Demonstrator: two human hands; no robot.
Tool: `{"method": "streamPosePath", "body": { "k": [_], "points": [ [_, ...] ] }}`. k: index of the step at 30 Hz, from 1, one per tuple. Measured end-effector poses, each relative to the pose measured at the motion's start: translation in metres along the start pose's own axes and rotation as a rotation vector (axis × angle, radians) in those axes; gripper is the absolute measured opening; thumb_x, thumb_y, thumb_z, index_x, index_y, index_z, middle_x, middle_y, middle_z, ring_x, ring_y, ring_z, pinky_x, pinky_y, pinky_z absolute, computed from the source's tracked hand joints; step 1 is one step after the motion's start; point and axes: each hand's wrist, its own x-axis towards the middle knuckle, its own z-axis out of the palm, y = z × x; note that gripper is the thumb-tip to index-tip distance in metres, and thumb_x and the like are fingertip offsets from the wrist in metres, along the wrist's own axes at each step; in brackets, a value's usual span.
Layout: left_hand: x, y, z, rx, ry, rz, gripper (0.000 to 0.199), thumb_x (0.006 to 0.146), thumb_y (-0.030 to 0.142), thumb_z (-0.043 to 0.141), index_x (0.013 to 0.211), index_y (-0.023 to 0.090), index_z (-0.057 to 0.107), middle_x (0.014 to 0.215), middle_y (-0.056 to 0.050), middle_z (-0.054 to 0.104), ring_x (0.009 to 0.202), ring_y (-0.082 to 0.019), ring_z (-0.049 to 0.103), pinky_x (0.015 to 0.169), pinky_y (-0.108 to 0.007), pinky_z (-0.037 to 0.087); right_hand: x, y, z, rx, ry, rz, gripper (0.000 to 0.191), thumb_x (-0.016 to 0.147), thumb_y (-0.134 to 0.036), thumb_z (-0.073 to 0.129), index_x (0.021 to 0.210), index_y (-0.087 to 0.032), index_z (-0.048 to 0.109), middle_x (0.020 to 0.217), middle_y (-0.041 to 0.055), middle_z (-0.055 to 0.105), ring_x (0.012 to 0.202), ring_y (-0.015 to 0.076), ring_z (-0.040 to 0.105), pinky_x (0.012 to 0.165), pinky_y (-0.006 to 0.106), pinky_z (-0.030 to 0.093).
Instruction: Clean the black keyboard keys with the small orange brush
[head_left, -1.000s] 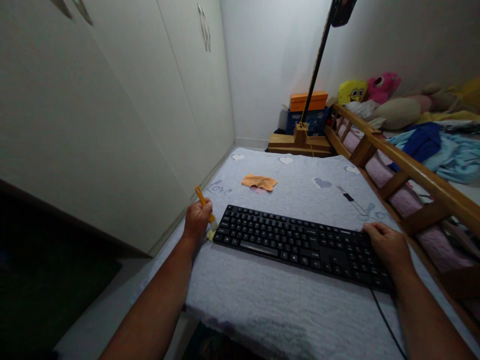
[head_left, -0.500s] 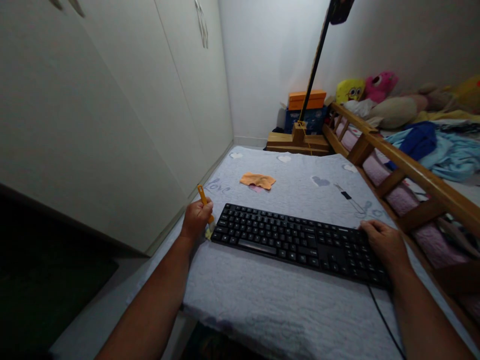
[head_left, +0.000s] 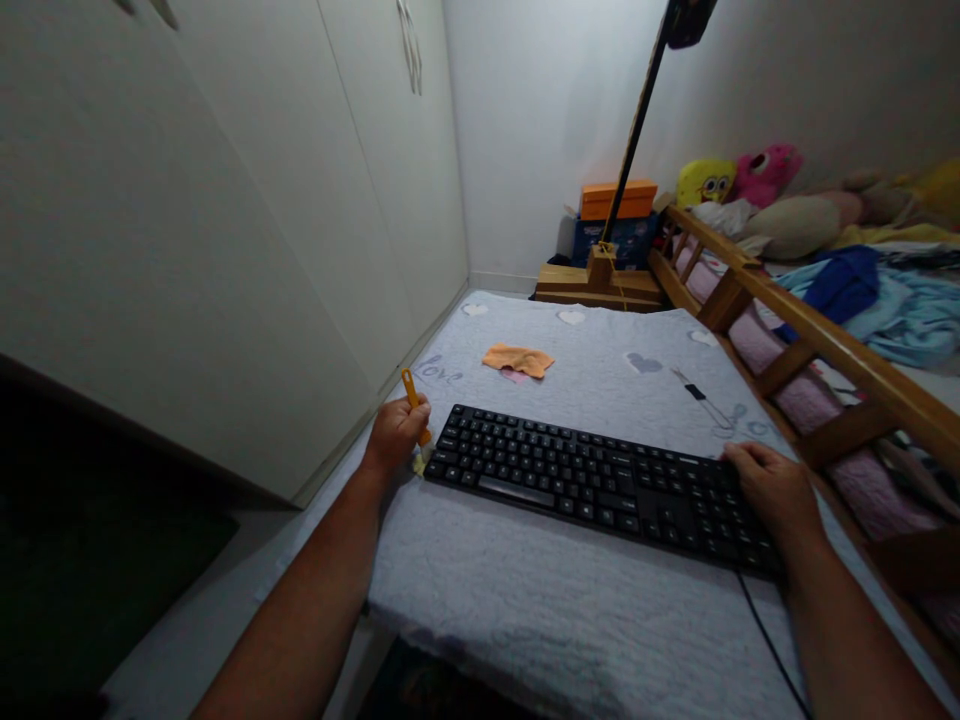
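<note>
A black keyboard (head_left: 570, 480) lies at a slant across the cloth-covered table, its cable running off the near right side. My left hand (head_left: 396, 432) is closed around the yellow handle of a small brush (head_left: 410, 388), held beside the keyboard's left end. The brush's pale lower end points down near the keyboard's left edge; whether it touches the keys I cannot tell. At the opposite end my right hand (head_left: 776, 490) grips the keyboard's right edge, thumb and fingers at its upper right corner.
An orange cloth (head_left: 519, 361) lies beyond the keyboard. Thin metal tweezers-like wire with a black band (head_left: 696, 392) rests at the far right. A white wardrobe (head_left: 285, 250) borders the left, a wooden bed rail (head_left: 817, 300) the right. A pole on a wooden base (head_left: 600, 270) stands behind.
The brush handle has tipped slightly more upright in my left hand. My right hand keeps its place on the keyboard, which lies as before. The whole view has shifted a little.
</note>
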Motion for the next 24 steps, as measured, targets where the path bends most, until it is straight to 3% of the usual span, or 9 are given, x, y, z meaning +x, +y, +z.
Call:
{"method": "streamPosePath", "body": {
  "k": [3, 12, 24],
  "points": [
    [0.0, 0.001, -0.002, -0.046, -0.028, -0.021, 0.025, 0.072, 0.042, 0.054, 0.056, 0.024, 0.05, 0.05, 0.001, 0.044, 0.046, -0.014, 0.042, 0.046, -0.027, 0.039, 0.001, 0.001, 0.001, 0.0, -0.012, -0.008, 0.036, 0.067, -0.054, 0.054, 0.063, -0.021, 0.067, 0.065, 0.008, 0.067, 0.075, 0.0298, 0.062, 0.068, 0.037, 0.042],
    [0.009, -0.012, -0.008, -0.061, 0.045, -0.037, 0.025, 0.073, 0.043, 0.06, 0.059, 0.023, 0.055, 0.053, 0.001, 0.047, 0.053, -0.016, 0.046, 0.048, -0.026, 0.038, 0.0, 0.001, 0.001, 0.016, -0.004, -0.011, 0.035, 0.067, -0.055, 0.054, 0.062, -0.022, 0.066, 0.066, 0.0081, 0.067, 0.077, 0.0311, 0.063, 0.068, 0.037, 0.042],
    [0.008, -0.004, -0.017, -0.18, -0.284, -0.164, 0.021, 0.064, 0.04, 0.066, 0.065, 0.019, 0.062, 0.05, 0.002, 0.05, 0.044, -0.012, 0.044, 0.042, -0.022, 0.032, 0.0, 0.0, -0.002, 0.013, -0.028, 0.026, 0.035, 0.065, -0.055, 0.054, 0.064, -0.022, 0.067, 0.066, 0.0082, 0.067, 0.077, 0.0314, 0.063, 0.069, 0.037, 0.042]
  ]
}}
